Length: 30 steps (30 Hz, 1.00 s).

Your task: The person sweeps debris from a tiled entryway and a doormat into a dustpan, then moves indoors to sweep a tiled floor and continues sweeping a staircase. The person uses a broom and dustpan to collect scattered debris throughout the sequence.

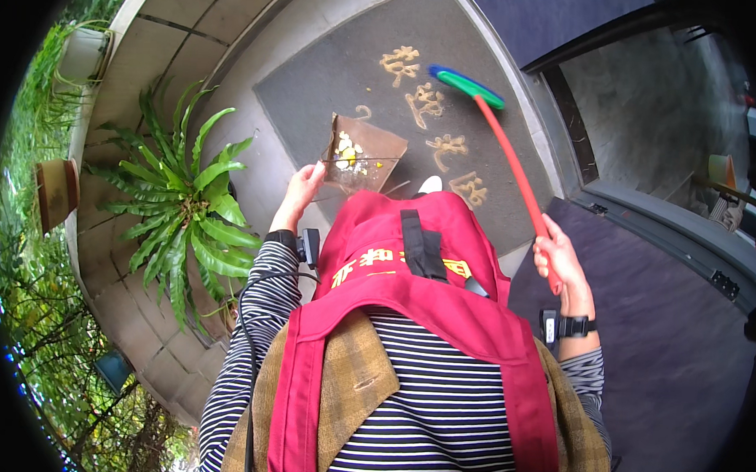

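Note:
My right hand (556, 251) grips the lower end of a broom's red handle (511, 158). The green broom head (467, 88) with blue bristles (437, 71) is at the far right part of a dark grey doormat (315, 84). Thin dark wire or rod shows at the fingertips of my left hand (303, 188), and it crosses over a brown dustpan (382, 144). In the pan lie yellow and white scraps (346, 151). My shoe (431, 184) shows just beside it, below my red apron (409, 244).
A leafy fern-like potted plant (192, 209) stands on my left, by a low tiled wall (165, 37). Beyond it are a brown pot (57, 193) and a white planter (82, 58). To the right are a dark door panel (639, 348), a metal door track (662, 242) and glass (649, 115).

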Motion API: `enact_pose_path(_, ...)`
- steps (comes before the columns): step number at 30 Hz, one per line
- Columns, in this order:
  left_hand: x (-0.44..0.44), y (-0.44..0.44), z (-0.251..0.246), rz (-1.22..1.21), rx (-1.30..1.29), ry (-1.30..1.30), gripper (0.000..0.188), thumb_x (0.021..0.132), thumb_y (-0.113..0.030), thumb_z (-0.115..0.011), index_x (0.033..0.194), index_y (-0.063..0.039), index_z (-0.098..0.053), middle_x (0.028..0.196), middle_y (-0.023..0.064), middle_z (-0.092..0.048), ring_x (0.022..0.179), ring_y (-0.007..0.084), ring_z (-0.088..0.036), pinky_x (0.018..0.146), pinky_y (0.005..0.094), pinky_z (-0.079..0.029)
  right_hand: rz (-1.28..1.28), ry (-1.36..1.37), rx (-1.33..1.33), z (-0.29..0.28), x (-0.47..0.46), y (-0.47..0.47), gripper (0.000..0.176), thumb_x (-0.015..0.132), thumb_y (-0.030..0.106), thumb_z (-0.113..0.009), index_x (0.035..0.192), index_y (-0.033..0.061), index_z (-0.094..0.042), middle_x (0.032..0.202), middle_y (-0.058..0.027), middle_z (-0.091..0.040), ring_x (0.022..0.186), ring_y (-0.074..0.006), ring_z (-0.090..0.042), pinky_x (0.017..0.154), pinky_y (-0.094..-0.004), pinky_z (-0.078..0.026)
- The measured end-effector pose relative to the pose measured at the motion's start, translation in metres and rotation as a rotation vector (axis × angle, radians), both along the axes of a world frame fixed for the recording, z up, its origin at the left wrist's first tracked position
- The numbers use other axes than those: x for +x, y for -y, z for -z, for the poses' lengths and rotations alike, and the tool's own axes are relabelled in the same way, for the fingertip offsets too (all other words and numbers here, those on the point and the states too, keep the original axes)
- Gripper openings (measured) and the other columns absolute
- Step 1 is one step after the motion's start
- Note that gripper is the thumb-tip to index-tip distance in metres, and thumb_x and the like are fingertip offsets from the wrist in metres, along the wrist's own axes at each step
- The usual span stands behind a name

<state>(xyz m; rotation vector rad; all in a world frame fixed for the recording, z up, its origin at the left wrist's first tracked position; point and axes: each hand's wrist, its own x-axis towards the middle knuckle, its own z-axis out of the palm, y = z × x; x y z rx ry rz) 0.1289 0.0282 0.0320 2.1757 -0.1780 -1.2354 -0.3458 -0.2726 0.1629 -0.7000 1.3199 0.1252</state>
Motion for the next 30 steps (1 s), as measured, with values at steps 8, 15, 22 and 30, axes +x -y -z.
enact_pose_path(8,0.039,-0.053,-0.002,0.029,-0.007,-0.027,0.041,0.097,-0.053,-0.059,0.099,-0.012,-0.066,0.075,-0.0061,-0.053,0.061,0.0027,-0.043,0.051,0.0191,-0.032,-0.094,-0.107,-0.030,0.068,0.088,-0.063,0.078,0.093,0.001,-0.048,0.161,0.0158,-0.011,0.077,-0.0025,-0.049,0.050,-0.0091,-0.045,0.040,-0.0231,-0.038)
enact_pose_path(15,0.050,-0.035,0.010,0.149,0.045,-0.041,0.049,0.099,-0.049,-0.058,0.111,-0.002,-0.069,0.088,0.0025,-0.067,0.076,0.0124,-0.057,0.071,0.0291,-0.047,0.112,0.099,0.329,0.009,0.085,-0.119,0.075,0.095,0.003,-0.050,0.160,0.0165,-0.014,0.080,-0.0053,-0.051,0.051,-0.0085,-0.044,0.040,-0.0205,-0.037)
enact_pose_path(22,0.061,-0.056,0.028,0.137,0.057,-0.042,0.046,0.098,-0.049,-0.059,0.105,-0.004,-0.069,0.076,-0.0011,-0.061,0.064,0.0084,-0.051,0.059,0.0256,-0.042,0.277,0.193,0.327,-0.013,0.072,-0.117,0.066,0.097,0.006,-0.053,0.157,0.0125,-0.025,0.083,-0.0066,-0.054,0.054,-0.0069,-0.044,0.041,-0.0173,-0.035)
enact_pose_path(30,0.073,-0.087,-0.003,-0.024,0.192,-0.048,0.040,0.099,-0.052,-0.058,0.101,-0.013,-0.066,0.071,-0.0073,-0.052,0.056,0.0028,-0.043,0.047,0.0191,-0.031,-0.032,0.156,0.009,0.075,0.138,-0.043,0.071,0.094,0.004,-0.050,0.158,0.0148,-0.021,0.079,-0.0030,-0.049,0.051,-0.0084,-0.044,0.041,-0.0239,-0.039)
